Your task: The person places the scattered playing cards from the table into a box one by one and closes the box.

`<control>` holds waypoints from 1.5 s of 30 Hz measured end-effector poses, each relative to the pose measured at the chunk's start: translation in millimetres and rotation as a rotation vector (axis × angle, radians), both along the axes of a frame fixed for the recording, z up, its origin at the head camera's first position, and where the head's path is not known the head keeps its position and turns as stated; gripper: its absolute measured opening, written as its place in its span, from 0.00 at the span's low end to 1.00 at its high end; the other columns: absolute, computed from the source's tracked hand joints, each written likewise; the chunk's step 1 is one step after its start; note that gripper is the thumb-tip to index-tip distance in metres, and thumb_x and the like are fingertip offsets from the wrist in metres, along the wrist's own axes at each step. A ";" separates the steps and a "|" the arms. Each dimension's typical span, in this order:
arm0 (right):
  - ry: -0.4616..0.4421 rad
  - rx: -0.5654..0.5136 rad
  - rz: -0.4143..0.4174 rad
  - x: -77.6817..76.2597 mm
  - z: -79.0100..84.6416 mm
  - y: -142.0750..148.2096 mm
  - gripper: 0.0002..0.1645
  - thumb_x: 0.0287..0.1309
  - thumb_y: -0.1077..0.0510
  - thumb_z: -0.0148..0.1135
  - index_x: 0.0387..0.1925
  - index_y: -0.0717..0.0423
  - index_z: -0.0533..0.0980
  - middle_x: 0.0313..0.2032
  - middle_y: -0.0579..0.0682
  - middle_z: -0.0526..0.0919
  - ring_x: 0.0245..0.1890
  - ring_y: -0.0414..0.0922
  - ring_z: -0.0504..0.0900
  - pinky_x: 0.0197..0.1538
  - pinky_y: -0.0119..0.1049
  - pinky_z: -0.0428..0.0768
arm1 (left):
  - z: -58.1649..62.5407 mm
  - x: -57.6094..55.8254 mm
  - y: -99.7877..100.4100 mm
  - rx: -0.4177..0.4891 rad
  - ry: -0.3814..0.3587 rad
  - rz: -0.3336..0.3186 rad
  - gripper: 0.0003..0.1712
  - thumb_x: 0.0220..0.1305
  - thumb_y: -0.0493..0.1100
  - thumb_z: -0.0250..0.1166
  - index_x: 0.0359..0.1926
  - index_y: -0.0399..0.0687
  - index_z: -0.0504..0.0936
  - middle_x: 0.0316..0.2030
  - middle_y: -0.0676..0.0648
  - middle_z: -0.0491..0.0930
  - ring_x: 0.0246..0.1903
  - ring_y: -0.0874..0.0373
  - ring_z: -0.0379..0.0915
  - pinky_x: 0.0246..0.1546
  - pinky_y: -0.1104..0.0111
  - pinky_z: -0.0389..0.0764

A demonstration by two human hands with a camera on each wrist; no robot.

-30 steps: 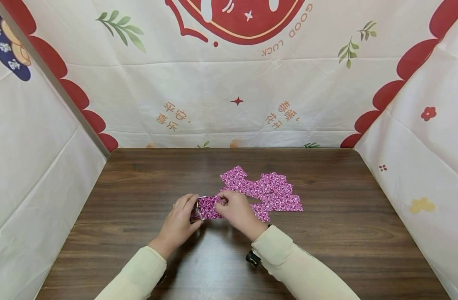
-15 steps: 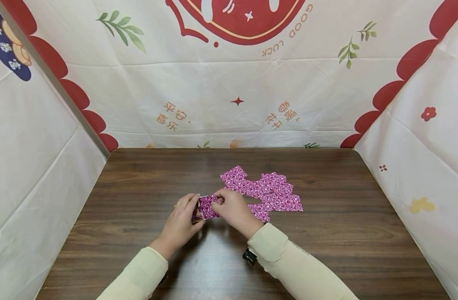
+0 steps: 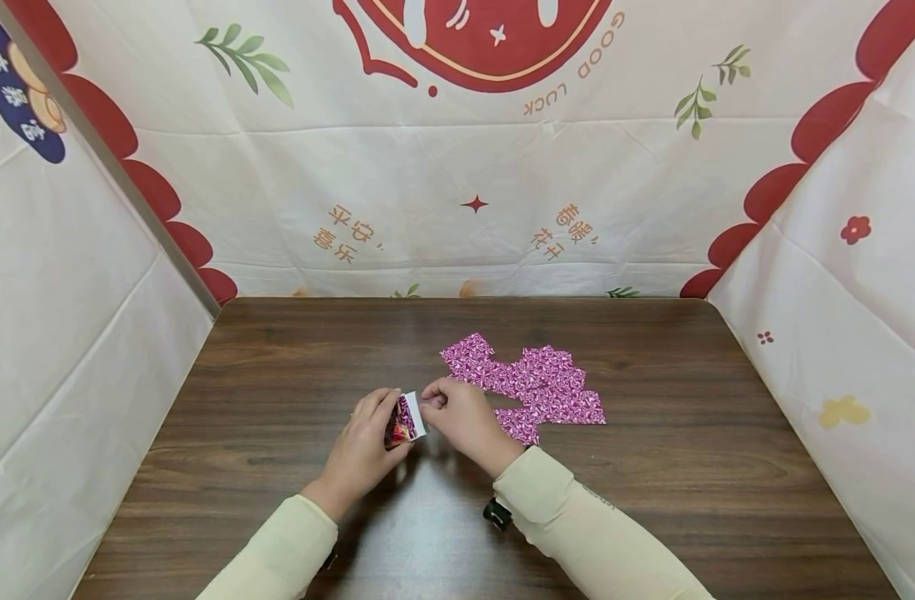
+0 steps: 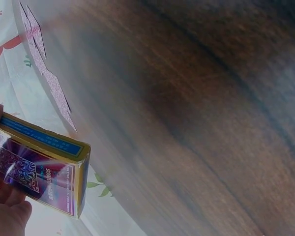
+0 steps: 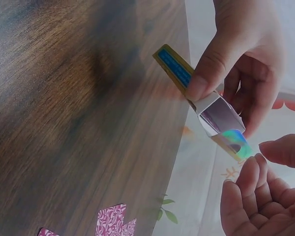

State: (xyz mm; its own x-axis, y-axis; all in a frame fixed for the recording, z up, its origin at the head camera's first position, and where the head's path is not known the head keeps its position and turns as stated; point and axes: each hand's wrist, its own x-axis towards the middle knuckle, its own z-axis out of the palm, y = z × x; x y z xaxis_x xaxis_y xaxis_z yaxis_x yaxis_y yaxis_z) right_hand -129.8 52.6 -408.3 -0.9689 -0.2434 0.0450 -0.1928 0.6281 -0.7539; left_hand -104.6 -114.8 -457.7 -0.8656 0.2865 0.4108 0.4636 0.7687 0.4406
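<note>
A card box [image 3: 402, 423] is held over the surface [image 3: 277, 358], a little left of the middle. Its long axis is set roughly left to right, and its open end, with a pale flap [image 3: 416, 412] turned outward, is pointed towards the right hand [image 3: 465, 418]; much of the box is covered in the head view by the left hand [image 3: 358, 442]. In the left wrist view, a purple printed face and a blue strip along a narrow gold-edged side are shown, both sloped down from upper left to lower right.

By the left grip the box is firmly grasped, the thumb being placed on one narrow side and the fingers on the other. The left forearm is angled in from the lower left. The right hand is brought in from the lower right, its fingers bent and its thumb and fingertips set just beside the flap; whether the flap is pinched by the right grip cannot be told. Both forearms are covered by pale sleeves [image 3: 281, 542]. Pink-and-white patterned cards [image 3: 558, 385] are spread, overlapping, on the surface beyond and to the right of the right hand.
</note>
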 end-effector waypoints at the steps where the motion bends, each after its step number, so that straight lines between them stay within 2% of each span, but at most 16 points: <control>1: 0.000 -0.003 -0.004 0.2 0.3 0.0 0.06 0.48 0.59 0.61 0.31 0.56 0.78 0.22 0.43 0.76 0.22 0.36 0.71 0.26 0.27 0.72 | 0.0 0.0 0.2 0.001 -0.004 0.002 0.41 0.36 0.42 0.75 0.55 0.37 0.70 0.51 0.43 0.69 0.52 0.49 0.64 0.50 0.57 0.70; 8: -0.001 -0.010 -0.003 1.0 -0.6 2.4 0.06 0.49 0.59 0.63 0.31 0.56 0.78 0.23 0.44 0.77 0.23 0.36 0.73 0.27 0.27 0.73 | 1.3 0.6 0.1 -0.005 -0.045 0.003 0.40 0.38 0.42 0.74 0.56 0.37 0.69 0.52 0.42 0.68 0.52 0.49 0.64 0.52 0.57 0.69; 13: 0.019 -0.015 0.013 2.1 -3.9 4.3 0.08 0.48 0.59 0.63 0.32 0.57 0.77 0.24 0.43 0.77 0.24 0.37 0.73 0.29 0.26 0.74 | 2.3 1.5 -0.9 0.005 -0.035 0.006 0.41 0.37 0.41 0.75 0.55 0.37 0.69 0.52 0.41 0.69 0.52 0.48 0.64 0.51 0.57 0.70; 19: 0.096 -0.013 0.055 3.0 -12.5 10.2 0.09 0.47 0.62 0.63 0.34 0.59 0.77 0.29 0.46 0.78 0.30 0.39 0.75 0.35 0.29 0.76 | 0.8 0.7 -2.4 -0.002 -0.031 0.005 0.42 0.37 0.41 0.75 0.56 0.37 0.69 0.52 0.42 0.69 0.52 0.49 0.64 0.51 0.57 0.70; 22: 0.105 -0.002 0.061 4.3 -16.4 14.7 0.12 0.47 0.61 0.63 0.37 0.59 0.76 0.33 0.47 0.78 0.34 0.41 0.77 0.40 0.33 0.76 | 0.8 0.8 -3.2 -0.007 -0.041 0.010 0.41 0.38 0.42 0.74 0.57 0.37 0.68 0.52 0.43 0.68 0.52 0.49 0.64 0.51 0.57 0.70; 29: 0.101 0.059 0.036 7.9 -20.8 24.7 0.18 0.47 0.59 0.64 0.43 0.57 0.75 0.40 0.49 0.78 0.42 0.44 0.76 0.47 0.38 0.75 | -0.1 -0.1 -4.7 -0.018 -0.050 0.018 0.41 0.39 0.43 0.73 0.57 0.38 0.69 0.52 0.42 0.68 0.52 0.49 0.64 0.51 0.57 0.70; 36: 0.122 0.093 0.022 7.4 -28.1 35.6 0.22 0.46 0.59 0.65 0.46 0.56 0.75 0.44 0.49 0.78 0.45 0.45 0.75 0.49 0.39 0.74 | -1.8 -0.5 -6.2 -0.022 -0.049 0.027 0.41 0.39 0.43 0.74 0.57 0.39 0.69 0.52 0.42 0.69 0.52 0.49 0.64 0.51 0.56 0.70; 45: 0.074 0.108 0.016 6.4 -30.6 53.8 0.26 0.45 0.59 0.66 0.49 0.56 0.74 0.46 0.51 0.76 0.47 0.48 0.74 0.51 0.42 0.72 | -0.1 0.2 -7.1 -0.031 -0.061 0.029 0.41 0.39 0.44 0.73 0.57 0.39 0.69 0.51 0.42 0.69 0.52 0.49 0.64 0.51 0.57 0.70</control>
State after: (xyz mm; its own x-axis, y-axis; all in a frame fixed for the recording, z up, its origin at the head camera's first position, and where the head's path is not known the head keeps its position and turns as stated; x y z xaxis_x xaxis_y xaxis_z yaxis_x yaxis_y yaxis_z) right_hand -123.3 106.5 -438.8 -0.9597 -0.2665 0.0890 -0.2564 0.7011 -0.6654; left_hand -104.4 -121.9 -457.8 -0.8970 0.2726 0.3480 0.4136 0.7953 0.4432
